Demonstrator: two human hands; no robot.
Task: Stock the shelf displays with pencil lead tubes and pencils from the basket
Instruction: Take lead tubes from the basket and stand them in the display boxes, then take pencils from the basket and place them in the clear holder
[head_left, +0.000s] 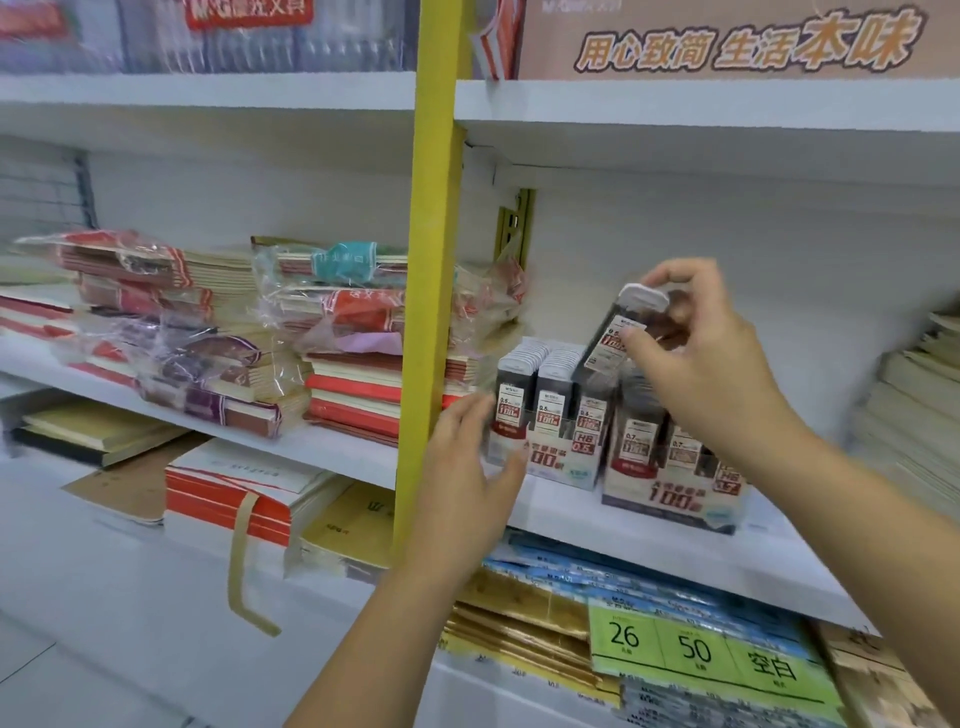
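Observation:
Two clear display boxes of pencil lead tubes stand on the white shelf (571, 512): a 0.5 box (545, 415) on the left and a 0.7 box (670, 467) on the right. My right hand (711, 358) pinches one dark lead tube (621, 330) with a white cap, tilted, just above the rows of tubes. My left hand (467, 478) rests with straight fingers against the left side of the 0.5 box. No basket or pencils are in view.
A yellow upright post (426, 312) divides the shelving. Wrapped notebook stacks (234, 332) fill the left shelf. Paper packs with a green price tag (696, 649) lie below. More stacked books (919, 415) sit at the far right.

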